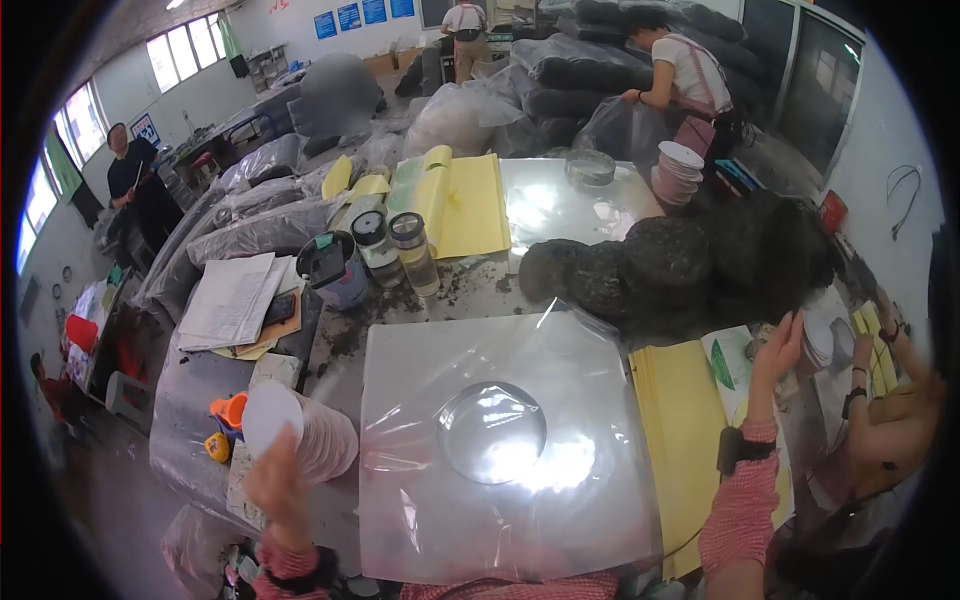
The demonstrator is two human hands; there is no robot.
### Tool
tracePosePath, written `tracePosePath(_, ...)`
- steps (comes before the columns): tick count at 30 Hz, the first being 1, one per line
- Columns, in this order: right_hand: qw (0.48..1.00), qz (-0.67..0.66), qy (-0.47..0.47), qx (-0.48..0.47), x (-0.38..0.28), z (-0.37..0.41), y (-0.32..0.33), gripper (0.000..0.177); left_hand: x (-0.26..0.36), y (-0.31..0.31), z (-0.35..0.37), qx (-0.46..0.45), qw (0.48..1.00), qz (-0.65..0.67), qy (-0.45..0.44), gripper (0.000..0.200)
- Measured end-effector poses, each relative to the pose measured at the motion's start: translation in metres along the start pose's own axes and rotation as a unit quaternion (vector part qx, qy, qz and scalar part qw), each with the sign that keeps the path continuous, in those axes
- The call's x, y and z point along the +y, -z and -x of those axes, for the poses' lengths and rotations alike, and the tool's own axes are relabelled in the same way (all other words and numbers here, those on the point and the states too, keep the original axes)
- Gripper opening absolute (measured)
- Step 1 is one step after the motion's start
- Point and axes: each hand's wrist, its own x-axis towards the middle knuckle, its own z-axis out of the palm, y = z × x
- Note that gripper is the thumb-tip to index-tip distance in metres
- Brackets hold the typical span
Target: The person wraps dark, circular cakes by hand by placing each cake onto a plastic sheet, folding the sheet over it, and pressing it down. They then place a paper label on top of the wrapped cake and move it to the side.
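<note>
My left hand [278,485], smeared by motion, is at the front of a stack of round white discs [325,440]; its fingers do not show clearly. My right hand [776,352] is raised at the right, fingers stretched upward, with nothing visible in it. It is beside a white packet with a green print [728,362] and just below the dark pile. Between my hands lies a clear plastic sheet [420,540] with a round, shiny, transparent ring or disc [492,432] on it. Dark, rough round cakes [670,252] are heaped beyond the sheet.
Yellow paper [680,420] lies right of the sheet. Two lidded jars [415,262] and a bucket [338,275] stand at the back left, near loose papers [225,300]. Across the table is another sheet with a round dish [590,168]. A co-worker's arm [860,400] reaches in from the right.
</note>
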Motion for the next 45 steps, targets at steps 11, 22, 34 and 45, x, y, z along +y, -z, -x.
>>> tracePosePath(11,0.816,-0.228,0.348,-0.400,-0.235,0.207,0.004,0.048,0.120,-0.110,0.084,-0.248,0.724,0.517,0.383,0.047)
tracePosePath(22,0.692,-0.228,0.358,-0.585,-0.286,0.237,-0.083,0.082,0.111,-0.152,-0.012,-0.409,0.817,0.356,-0.195,0.111)
tracePosePath(34,0.534,-0.101,0.433,-0.719,-0.242,0.281,-0.116,0.081,0.134,-0.235,0.038,-0.528,0.704,0.441,-0.178,0.100)
tracePosePath(45,0.644,-0.099,0.371,-0.661,-0.261,0.277,-0.094,0.075,0.121,-0.209,0.033,-0.383,0.889,0.250,-0.019,0.068)
